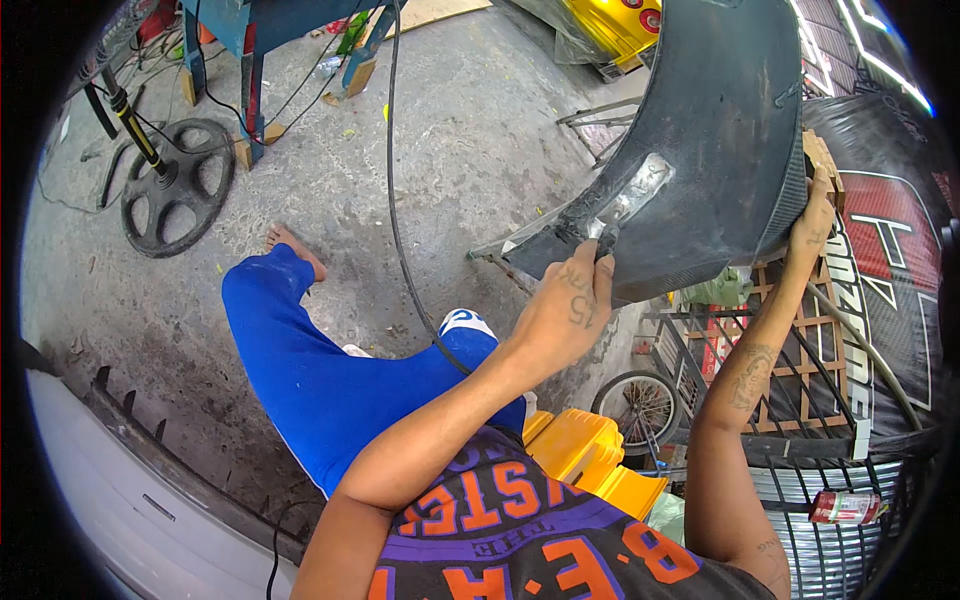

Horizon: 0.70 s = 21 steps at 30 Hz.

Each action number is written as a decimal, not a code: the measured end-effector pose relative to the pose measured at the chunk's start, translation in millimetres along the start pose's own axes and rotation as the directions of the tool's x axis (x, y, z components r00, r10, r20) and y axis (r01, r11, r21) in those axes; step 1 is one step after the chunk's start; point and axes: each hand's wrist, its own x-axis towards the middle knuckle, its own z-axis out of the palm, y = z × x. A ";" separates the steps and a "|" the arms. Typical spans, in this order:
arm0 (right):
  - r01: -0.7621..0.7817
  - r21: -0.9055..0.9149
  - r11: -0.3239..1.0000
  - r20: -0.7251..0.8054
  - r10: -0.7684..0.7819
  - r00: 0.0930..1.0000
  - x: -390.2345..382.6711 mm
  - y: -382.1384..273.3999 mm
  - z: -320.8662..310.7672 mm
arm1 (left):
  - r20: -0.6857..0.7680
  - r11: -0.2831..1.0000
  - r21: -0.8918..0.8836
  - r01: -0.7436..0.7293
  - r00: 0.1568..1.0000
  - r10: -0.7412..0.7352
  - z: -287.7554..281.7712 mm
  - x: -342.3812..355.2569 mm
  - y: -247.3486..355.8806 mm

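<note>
Panel (715, 110), black and curved, is raised above the floor (470, 120); left hand's (562, 318) fingers pinch a small dark item (607, 240) at its silver patch (640, 188); right hand's (812, 218) fingers grasp its right edge

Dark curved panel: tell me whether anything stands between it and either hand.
The left hand holds a small dark object between itself and the dark curved panel; nothing visible separates the right hand from the panel's right edge.
</note>
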 end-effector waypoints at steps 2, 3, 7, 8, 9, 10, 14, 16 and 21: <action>0.153 -0.083 0.985 -0.001 -0.154 0.988 1.7 9.4 0.1 | -0.045 0.999 0.000 -0.050 0.998 0.050 2.3 -3.1 3.2; 0.153 -0.075 0.985 0.004 -0.153 0.988 2.6 14.0 2.3 | -0.053 0.999 0.004 -0.046 0.998 0.046 3.0 -3.9 0.0; 0.231 -0.132 0.964 0.001 -0.233 0.972 8.3 21.2 -3.4 | -0.002 1.000 0.013 0.011 1.000 -0.011 4.6 -1.4 1.7; 0.229 -0.134 0.964 0.001 -0.231 0.973 8.2 21.2 -3.1 | 0.023 0.998 -0.031 0.058 0.998 -0.057 3.0 -1.1 7.4; 0.231 -0.131 0.964 0.004 -0.233 0.973 7.5 21.0 -3.1 | 0.018 0.998 -0.032 0.059 0.998 -0.058 1.6 -1.3 11.4; 0.241 -0.130 0.962 0.020 -0.241 0.970 6.5 20.4 -3.7 | 0.034 0.993 -0.065 0.097 0.995 -0.095 0.2 -1.6 15.1; -0.041 -0.027 0.999 0.004 0.041 0.999 3.2 2.9 -0.2 | 0.086 0.972 -0.121 0.203 0.977 -0.193 -5.8 -2.1 28.1; 0.019 -0.084 0.996 -0.005 -0.020 1.000 5.9 13.0 -3.0 | 0.093 0.970 -0.125 0.210 0.975 -0.199 -7.0 -2.4 32.1; 0.080 -0.103 0.992 -0.021 -0.082 0.996 7.9 16.1 -0.9 | 0.097 0.969 -0.144 0.199 0.978 -0.186 -5.7 -1.4 30.7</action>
